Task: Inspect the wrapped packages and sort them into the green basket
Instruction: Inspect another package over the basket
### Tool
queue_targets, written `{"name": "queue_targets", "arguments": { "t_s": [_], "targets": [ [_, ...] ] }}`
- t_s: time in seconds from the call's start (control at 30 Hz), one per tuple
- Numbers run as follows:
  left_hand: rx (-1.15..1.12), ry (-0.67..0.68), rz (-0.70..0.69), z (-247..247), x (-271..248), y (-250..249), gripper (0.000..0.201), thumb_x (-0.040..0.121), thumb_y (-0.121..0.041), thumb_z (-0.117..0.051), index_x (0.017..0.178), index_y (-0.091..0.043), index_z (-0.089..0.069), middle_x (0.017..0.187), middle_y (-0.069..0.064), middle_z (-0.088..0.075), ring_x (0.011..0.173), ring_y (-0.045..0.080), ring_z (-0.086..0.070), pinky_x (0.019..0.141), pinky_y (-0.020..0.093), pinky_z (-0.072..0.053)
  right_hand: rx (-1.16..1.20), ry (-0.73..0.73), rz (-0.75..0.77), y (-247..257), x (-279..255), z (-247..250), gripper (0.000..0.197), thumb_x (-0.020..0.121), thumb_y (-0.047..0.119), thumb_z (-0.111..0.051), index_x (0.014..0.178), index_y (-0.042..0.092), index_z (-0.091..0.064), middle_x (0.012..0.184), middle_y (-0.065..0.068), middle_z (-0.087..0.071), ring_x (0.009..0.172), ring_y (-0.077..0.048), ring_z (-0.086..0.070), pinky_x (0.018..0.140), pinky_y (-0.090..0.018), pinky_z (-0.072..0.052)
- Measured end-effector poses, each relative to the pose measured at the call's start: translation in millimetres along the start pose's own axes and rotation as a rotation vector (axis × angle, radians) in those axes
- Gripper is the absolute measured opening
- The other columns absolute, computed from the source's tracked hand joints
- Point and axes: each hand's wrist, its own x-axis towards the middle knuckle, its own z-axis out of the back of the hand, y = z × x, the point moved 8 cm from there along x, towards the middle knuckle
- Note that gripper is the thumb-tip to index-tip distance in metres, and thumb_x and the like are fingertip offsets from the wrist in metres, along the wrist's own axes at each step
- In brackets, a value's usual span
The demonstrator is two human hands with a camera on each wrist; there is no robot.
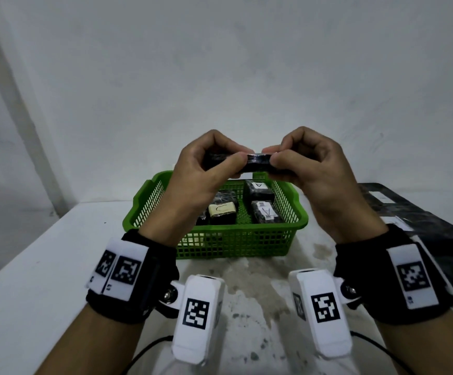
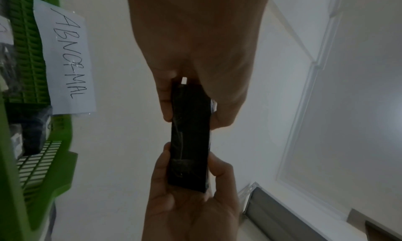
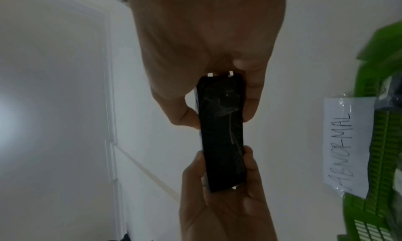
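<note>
A black wrapped package (image 1: 258, 162) is held level in the air above the green basket (image 1: 233, 244). My left hand (image 1: 228, 158) pinches its left end and my right hand (image 1: 276, 155) pinches its right end, thumbs toward me. The left wrist view shows the package (image 2: 189, 133) end-on as a long dark bar between both hands. In the right wrist view the package (image 3: 222, 133) has creased shiny wrap. Several black wrapped packages with white labels (image 1: 267, 213) lie inside the basket. A paper label reading ABNORMAL (image 2: 67, 59) hangs on the basket's outer wall.
The basket stands on a white table (image 1: 44, 266) with a stained patch in front of it. Flat black wrapped packages (image 1: 414, 220) lie on the table at the right. A bare wall rises behind the table.
</note>
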Motion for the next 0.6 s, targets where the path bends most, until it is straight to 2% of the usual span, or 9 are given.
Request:
{"name": "queue_targets", "arguments": {
  "t_s": [0.1,0.23,0.3,0.37,0.4,0.47,0.53,0.6],
  "targets": [
    [-0.003,0.002,0.005,0.5,0.0,0.4,0.006,0.089,-0.017,-0.064,0.094,-0.015,-0.065,0.112,0.009,-0.073,0.108,0.035,-0.067,0.096,0.045,-0.056,-0.042,0.014,0.055,4.6,-0.1,-1.1,0.012,0.074,0.010,-0.070,0.072,0.018,-0.061,0.090,-0.002,-0.076,0.086,-0.019,-0.070,0.082,-0.034,-0.058],
    [-0.129,0.002,0.146,0.4,2.1,11.3,0.020,0.096,-0.023,-0.059,0.114,-0.015,-0.060,0.118,0.009,-0.065,0.104,0.022,-0.069,0.087,0.030,-0.056,-0.073,0.064,0.133,13.6,-3.4,-1.7,0.027,0.073,0.002,-0.073,0.089,0.020,-0.062,0.106,0.000,-0.072,0.092,-0.015,-0.071,0.084,-0.034,-0.060],
    [-0.159,-0.032,0.169,3.0,1.8,13.3,0.021,0.098,-0.011,-0.060,0.119,-0.012,-0.059,0.113,0.008,-0.063,0.096,0.020,-0.070,0.080,0.028,-0.057,-0.100,0.075,0.115,10.9,-3.8,-0.7,0.041,0.072,0.004,-0.077,0.106,0.020,-0.060,0.116,0.000,-0.066,0.093,-0.015,-0.069,0.083,-0.036,-0.060],
    [-0.169,-0.057,0.152,5.5,1.5,13.7,0.029,0.093,-0.001,-0.063,0.120,-0.011,-0.058,0.104,0.004,-0.061,0.089,0.014,-0.069,0.074,0.027,-0.058,-0.086,0.057,0.037,2.7,-2.2,1.1,0.050,0.074,0.013,-0.081,0.118,0.023,-0.058,0.126,0.001,-0.063,0.100,-0.015,-0.070,0.086,-0.036,-0.061],
    [-0.171,-0.055,0.139,5.3,1.3,12.8,0.030,0.092,0.001,-0.064,0.119,-0.011,-0.058,0.101,0.002,-0.060,0.087,0.012,-0.069,0.073,0.027,-0.058,-0.053,0.038,-0.021,-3.1,-1.5,2.3,0.049,0.077,0.017,-0.081,0.120,0.024,-0.058,0.125,0.001,-0.064,0.102,-0.015,-0.071,0.086,-0.035,-0.060],
    [-0.160,-0.043,0.112,4.5,0.9,11.0,0.029,0.090,0.003,-0.066,0.115,-0.011,-0.059,0.098,0.000,-0.060,0.086,0.011,-0.068,0.073,0.027,-0.058,0.013,0.005,-0.113,-12.0,-0.7,3.8,0.039,0.086,0.012,-0.078,0.119,0.021,-0.059,0.108,-0.002,-0.069,0.095,-0.015,-0.073,0.082,-0.034,-0.060],
    [-0.135,-0.035,0.088,2.8,0.7,9.3,0.029,0.089,0.004,-0.067,0.113,-0.010,-0.058,0.096,-0.002,-0.061,0.084,0.009,-0.069,0.074,0.028,-0.059,0.002,-0.018,-0.115,-12.0,-0.7,5.1,0.033,0.089,0.004,-0.073,0.115,0.017,-0.059,0.092,-0.005,-0.070,0.083,-0.017,-0.074,0.076,-0.032,-0.060],
    [-0.102,-0.038,0.055,2.7,0.3,7.3,0.029,0.088,0.005,-0.068,0.112,-0.009,-0.057,0.093,-0.003,-0.061,0.081,0.007,-0.068,0.074,0.027,-0.059,-0.012,-0.035,-0.079,-9.1,-0.8,6.4,0.034,0.088,-0.001,-0.073,0.112,0.016,-0.055,0.084,-0.007,-0.070,0.078,-0.019,-0.073,0.073,-0.031,-0.060]
  ]
}}
